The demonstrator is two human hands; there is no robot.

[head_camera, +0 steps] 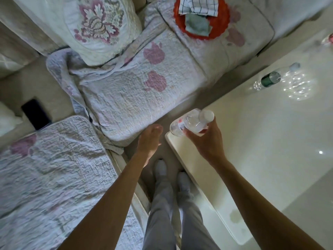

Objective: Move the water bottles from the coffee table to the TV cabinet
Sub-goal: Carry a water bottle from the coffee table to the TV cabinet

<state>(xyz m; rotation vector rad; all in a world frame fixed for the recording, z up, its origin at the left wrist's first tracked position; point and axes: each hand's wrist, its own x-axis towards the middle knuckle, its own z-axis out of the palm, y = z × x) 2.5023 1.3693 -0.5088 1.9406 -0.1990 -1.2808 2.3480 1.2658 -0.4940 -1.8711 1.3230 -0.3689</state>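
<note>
My right hand [207, 141] grips a clear water bottle [191, 123] with a white cap and a white label, held tilted above the near corner of the glossy white coffee table [261, 141]. A second clear bottle [270, 79] with a green label lies on its side farther along the table. At the far right edge a third bottle [329, 39] with a red label is partly cut off. My left hand [149, 139] hangs empty with relaxed fingers over the gap between sofa and table. No TV cabinet is in view.
A sofa with quilted floral covers [126, 91] fills the left and top. A red tray with folded cloths [201, 17] sits on it, a floral cushion [97, 26] at the back, a dark phone [36, 114] at the left. My legs stand in the narrow aisle.
</note>
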